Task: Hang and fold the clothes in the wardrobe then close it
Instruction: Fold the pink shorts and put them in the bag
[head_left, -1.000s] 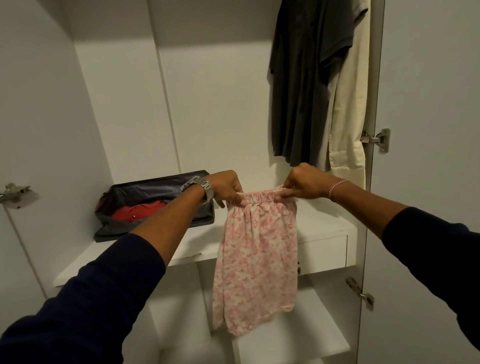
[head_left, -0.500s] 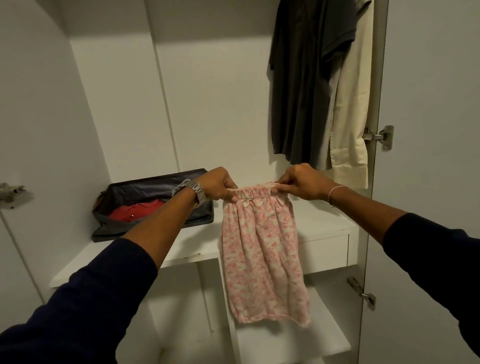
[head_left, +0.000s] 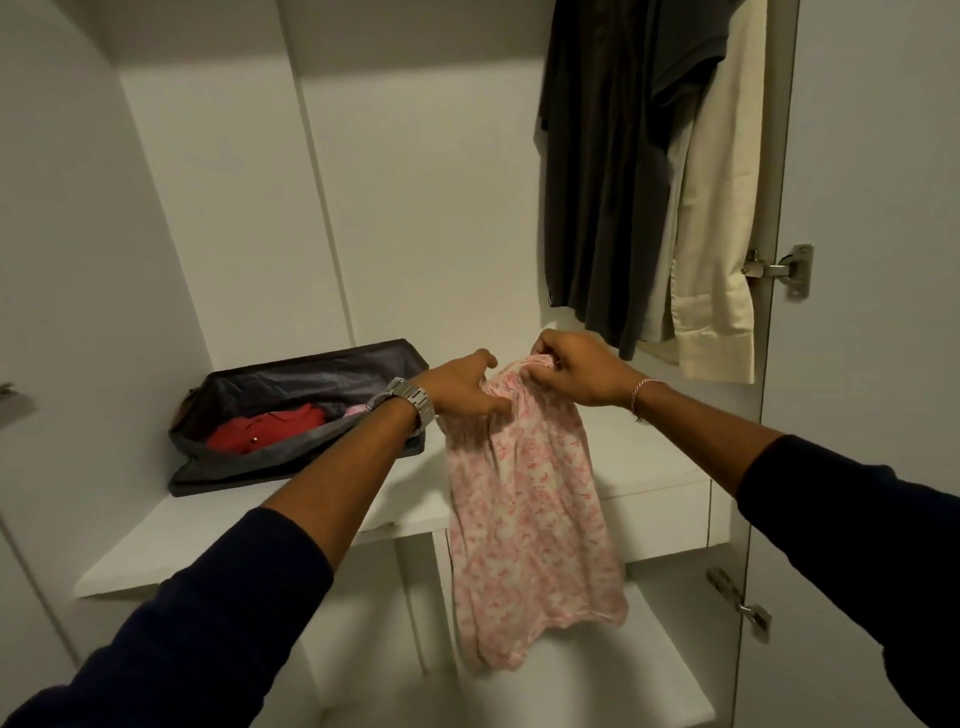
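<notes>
A small pink floral garment (head_left: 524, 525) hangs in the air in front of the open white wardrobe, its waistband bunched together at the top. My right hand (head_left: 576, 371) pinches the waistband from the right. My left hand (head_left: 462, 389), with a metal watch at the wrist, grips the waistband from the left, close to the right hand. The cloth's lower hem dangles above the lower shelf (head_left: 597, 691).
A dark fabric bag (head_left: 291, 415) with a red garment (head_left: 270, 428) inside lies on the main shelf (head_left: 249, 530) at the left. A dark shirt (head_left: 613, 171) and a cream shirt (head_left: 722, 218) hang at the upper right. The right door (head_left: 878, 260) stands open on its hinges.
My two hands have come together, bunching the stretched waistband. The garment has swung and now hangs narrower and twisted.
</notes>
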